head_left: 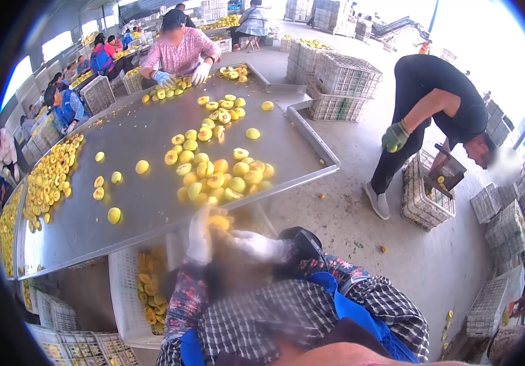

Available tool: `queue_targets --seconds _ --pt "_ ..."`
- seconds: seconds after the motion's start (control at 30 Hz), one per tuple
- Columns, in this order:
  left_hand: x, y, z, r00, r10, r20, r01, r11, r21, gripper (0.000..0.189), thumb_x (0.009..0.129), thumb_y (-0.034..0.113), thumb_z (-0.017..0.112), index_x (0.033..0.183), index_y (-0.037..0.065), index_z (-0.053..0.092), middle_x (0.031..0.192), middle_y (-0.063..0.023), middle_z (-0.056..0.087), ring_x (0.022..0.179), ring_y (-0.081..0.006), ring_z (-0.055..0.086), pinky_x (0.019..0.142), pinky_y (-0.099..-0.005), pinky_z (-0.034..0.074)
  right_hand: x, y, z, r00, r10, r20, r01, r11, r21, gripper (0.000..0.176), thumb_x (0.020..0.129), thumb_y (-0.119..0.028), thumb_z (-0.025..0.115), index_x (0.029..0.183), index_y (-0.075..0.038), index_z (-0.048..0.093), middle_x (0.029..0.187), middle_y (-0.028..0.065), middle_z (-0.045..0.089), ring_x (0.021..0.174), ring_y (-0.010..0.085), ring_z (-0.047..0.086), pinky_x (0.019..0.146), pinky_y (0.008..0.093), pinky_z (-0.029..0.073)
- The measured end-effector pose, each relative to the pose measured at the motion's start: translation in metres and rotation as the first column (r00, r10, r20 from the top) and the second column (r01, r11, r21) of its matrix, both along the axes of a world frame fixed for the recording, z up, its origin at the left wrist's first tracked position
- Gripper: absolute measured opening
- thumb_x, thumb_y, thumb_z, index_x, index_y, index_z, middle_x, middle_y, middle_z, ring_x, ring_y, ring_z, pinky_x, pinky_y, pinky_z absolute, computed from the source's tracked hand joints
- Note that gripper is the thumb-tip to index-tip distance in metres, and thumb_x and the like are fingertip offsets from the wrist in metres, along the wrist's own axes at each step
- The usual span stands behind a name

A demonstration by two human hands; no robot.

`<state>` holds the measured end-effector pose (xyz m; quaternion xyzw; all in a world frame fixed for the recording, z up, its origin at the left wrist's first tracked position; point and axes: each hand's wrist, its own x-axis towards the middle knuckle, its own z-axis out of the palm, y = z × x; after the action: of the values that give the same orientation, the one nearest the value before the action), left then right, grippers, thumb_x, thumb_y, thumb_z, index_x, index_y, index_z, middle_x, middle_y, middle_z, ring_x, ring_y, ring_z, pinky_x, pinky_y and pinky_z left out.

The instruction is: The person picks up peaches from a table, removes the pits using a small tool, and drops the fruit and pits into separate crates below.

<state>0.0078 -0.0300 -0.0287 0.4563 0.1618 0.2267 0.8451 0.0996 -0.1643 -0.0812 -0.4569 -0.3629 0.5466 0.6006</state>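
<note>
Yellow round fruit [218, 222] held at the near edge of the table, at the top of the left hand [200, 235]. White-gloved fingers look wrapped round it, but motion blur softens the outline. Right hand [255, 245], also in a white glove, is just beside it and pointing toward the fruit. Blur hides the fingers, so cannot tell whether it is open or closed, or whether it holds anything. Just beyond both hands: a loose heap of yellow-green whole fruit [220, 177] on the long grey sheet-metal sorting table [153, 201]. Below the left hand: a white slatted plastic crate [122, 287] holding cut yellow pieces [148, 291]. Judgement: the work goes best with the fruit gripped firmly and kept close over the table edge, so nothing that drops misses the crate, and with the two hands working tight together. Further off, to the right of the hands, a person in black [433, 91] bends over a floor crate [424, 204]. Far beyond the hands, a worker in a pink shirt [180, 52] handles fruit at the table's other end.
</note>
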Motion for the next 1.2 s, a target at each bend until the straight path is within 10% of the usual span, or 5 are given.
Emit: queue_targets --seconds 0.37,0.67,0.8,0.93,1.2 --pt "0.003 -0.020 0.001 0.980 0.185 -0.076 -0.195 0.967 -0.165 0.037 0.092 0.044 0.061 0.092 0.008 0.056 0.091 -0.0092 0.062 0.070 -0.0269 0.067 0.056 -0.0359 0.059 -0.028 -0.017 0.022 0.766 0.094 -0.636 -0.112 0.994 0.011 0.031 0.100 -0.045 0.046 0.101 -0.014 0.050 0.058 -0.0030 0.042 0.038 0.0074 0.033 0.033 0.0212 0.023" --pt "-0.026 0.022 -0.002 0.943 0.331 0.021 -0.278 0.823 -0.496 0.026 0.093 0.040 0.061 0.093 0.014 0.057 0.096 -0.0028 0.063 0.088 -0.0227 0.063 0.075 -0.0381 0.056 -0.020 -0.021 0.010 0.998 0.013 -0.064 -0.008 0.997 0.071 0.032 0.100 -0.039 0.046 0.110 -0.008 0.049 0.071 0.0051 0.048 0.054 0.0160 0.042 0.047 0.0286 0.033" --pt "-0.090 0.096 -0.011 0.716 0.698 0.001 -0.622 0.637 0.455 0.024 0.098 0.026 0.056 0.099 0.003 0.064 0.087 -0.0056 0.064 0.085 -0.0161 0.062 0.074 -0.0313 0.051 0.003 -0.039 -0.032 0.798 0.031 0.602 0.087 0.982 -0.165 0.034 0.098 -0.034 0.049 0.118 -0.006 0.045 0.091 0.0159 0.056 0.079 0.0311 0.052 0.068 0.0403 0.041" --pt "-0.141 0.119 0.011 0.015 0.984 -0.178 0.400 0.157 0.903 0.040 0.083 0.045 0.067 0.118 0.023 0.065 0.128 -0.0091 0.059 0.116 -0.0295 0.055 0.095 -0.0374 0.045 0.003 -0.059 -0.032 0.523 0.249 0.815 0.039 0.949 -0.314 0.039 0.095 -0.025 0.051 0.126 -0.003 0.040 0.106 0.0238 0.061 0.096 0.0413 0.061 0.083 0.0464 0.048" --pt "-0.014 0.083 0.009 0.755 0.534 -0.379 0.252 0.297 0.921 0.038 0.086 0.037 0.064 0.110 0.008 0.067 0.105 -0.0165 0.068 0.099 -0.0304 0.065 0.088 -0.0395 0.049 -0.005 -0.047 -0.072 0.201 0.121 0.972 -0.109 0.989 -0.100 0.017 0.090 -0.018 0.055 0.096 -0.005 0.065 0.098 0.0068 0.059 0.101 0.0238 0.055 0.090 0.0333 0.046"
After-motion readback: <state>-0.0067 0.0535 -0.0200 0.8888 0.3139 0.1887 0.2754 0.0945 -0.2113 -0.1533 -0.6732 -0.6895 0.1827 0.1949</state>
